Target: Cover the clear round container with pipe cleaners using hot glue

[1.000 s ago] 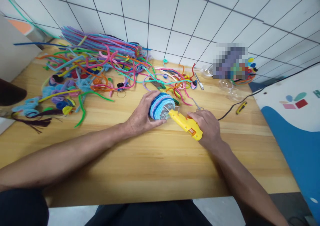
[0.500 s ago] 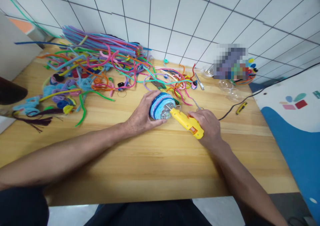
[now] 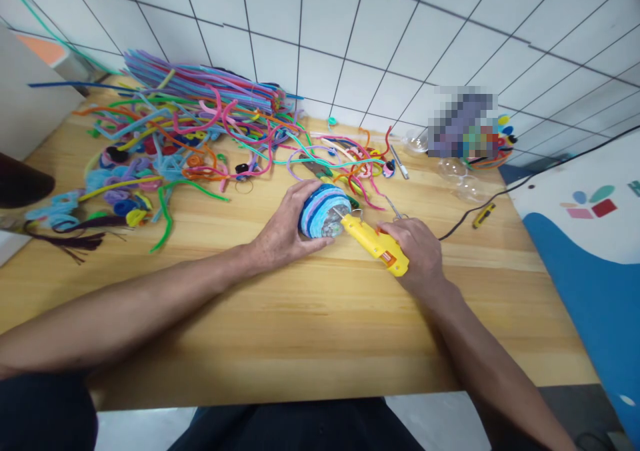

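Observation:
My left hand (image 3: 285, 228) curls around a ball (image 3: 323, 204) wrapped in rings of blue, light blue and lilac pipe cleaner. A bare greyish, see-through patch shows on the ball's right side. In my right hand (image 3: 417, 251) is a yellow hot glue gun (image 3: 373, 241), its fingers closed round the handle. The nozzle points left at the bare patch, at or very near its surface; whether it touches I cannot tell. Just behind the glue gun lie metal scissors (image 3: 396, 208), partly hidden by my right hand.
Loose pipe cleaners (image 3: 200, 144) and a thick bundle (image 3: 205, 84) spread across the table's (image 3: 280, 344) back left. At the back right stand clear plastic balls (image 3: 453, 169) and a pen (image 3: 399, 162). A yellow cutter (image 3: 483, 216) lies near the black cable (image 3: 467, 214).
The glue gun has shifted very slightly right with my right hand. The ball and my left hand stay where they were.

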Demonstrator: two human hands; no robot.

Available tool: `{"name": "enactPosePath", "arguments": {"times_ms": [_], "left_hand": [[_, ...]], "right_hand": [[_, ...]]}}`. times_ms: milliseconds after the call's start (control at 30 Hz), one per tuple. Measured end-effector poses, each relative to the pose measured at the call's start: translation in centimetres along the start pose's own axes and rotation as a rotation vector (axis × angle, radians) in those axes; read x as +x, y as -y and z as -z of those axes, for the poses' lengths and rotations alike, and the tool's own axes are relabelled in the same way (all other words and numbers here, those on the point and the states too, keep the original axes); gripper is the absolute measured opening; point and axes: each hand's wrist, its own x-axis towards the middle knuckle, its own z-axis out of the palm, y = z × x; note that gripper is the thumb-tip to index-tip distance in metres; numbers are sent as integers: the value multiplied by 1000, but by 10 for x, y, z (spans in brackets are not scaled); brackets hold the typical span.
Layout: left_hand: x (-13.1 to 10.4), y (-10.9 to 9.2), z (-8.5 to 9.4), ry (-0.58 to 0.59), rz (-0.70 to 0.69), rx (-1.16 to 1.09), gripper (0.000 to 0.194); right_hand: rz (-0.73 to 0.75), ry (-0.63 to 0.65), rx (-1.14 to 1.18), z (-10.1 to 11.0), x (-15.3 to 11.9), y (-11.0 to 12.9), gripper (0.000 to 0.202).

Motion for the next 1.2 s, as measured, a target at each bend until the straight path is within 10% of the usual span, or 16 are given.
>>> {"name": "enactPosePath", "arguments": {"times_ms": [1200], "left_hand": [[-2, -3, 7, 13, 68, 19, 98]], "right_hand": [[-26, 7, 96, -7, -6, -3, 47]]}}
